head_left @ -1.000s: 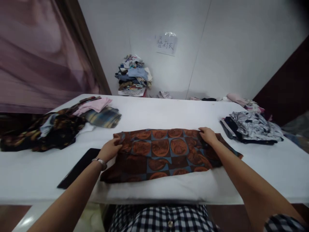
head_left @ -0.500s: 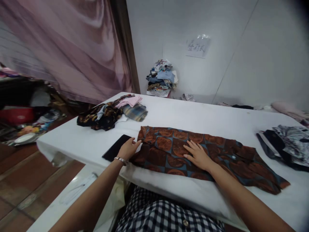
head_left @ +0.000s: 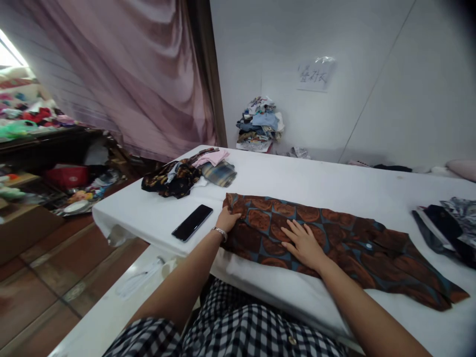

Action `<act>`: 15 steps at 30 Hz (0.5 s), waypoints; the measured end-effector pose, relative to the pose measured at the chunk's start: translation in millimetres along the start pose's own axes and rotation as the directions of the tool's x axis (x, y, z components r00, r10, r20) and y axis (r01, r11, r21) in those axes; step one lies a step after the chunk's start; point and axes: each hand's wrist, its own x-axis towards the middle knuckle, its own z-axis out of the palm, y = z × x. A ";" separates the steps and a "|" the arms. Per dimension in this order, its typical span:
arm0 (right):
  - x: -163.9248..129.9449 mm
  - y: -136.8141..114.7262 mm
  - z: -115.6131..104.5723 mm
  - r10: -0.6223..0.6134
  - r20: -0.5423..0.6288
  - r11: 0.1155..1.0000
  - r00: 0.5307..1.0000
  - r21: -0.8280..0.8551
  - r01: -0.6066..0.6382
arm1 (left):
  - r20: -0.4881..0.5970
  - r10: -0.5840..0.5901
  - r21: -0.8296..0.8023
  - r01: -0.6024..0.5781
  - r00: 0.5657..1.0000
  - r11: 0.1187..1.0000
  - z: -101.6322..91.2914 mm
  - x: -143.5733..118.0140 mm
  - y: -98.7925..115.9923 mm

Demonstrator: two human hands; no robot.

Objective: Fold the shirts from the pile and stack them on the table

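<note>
A brown shirt with large round prints and blue-grey patches lies folded lengthwise along the front of the white table. My left hand, a bracelet at its wrist, is closed on the shirt's left end; the thumb lies on top and the other fingers are mostly hidden. Flat on the middle of the cloth rests my right hand, its fingers spread. One pale button shows on the right half of the shirt. A black phone is on the table, left of my left hand.
Crumpled clothes sit at the table's far left corner. Folded dark and grey garments lie at the right. Behind the table rises a clothing pile against the wall. A pink curtain hangs at the left.
My left hand has moved right from beside the phone onto the shirt's end, and its fingers have closed there. My right hand stays flat. The view has swung slightly left.
</note>
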 end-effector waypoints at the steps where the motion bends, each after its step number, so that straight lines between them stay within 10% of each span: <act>1: -0.4 -0.1 -1.5 -0.004 0.003 1.000 1.000 0.009 0.004 | 0.010 -0.004 -0.007 0.004 1.000 1.000 0.8 0.3 0.6; 15: 1.6 7.4 -8.1 -0.010 0.002 0.973 1.000 0.229 0.009 | -0.054 0.121 0.333 -0.096 0.991 0.938 12.9 28.9 65.8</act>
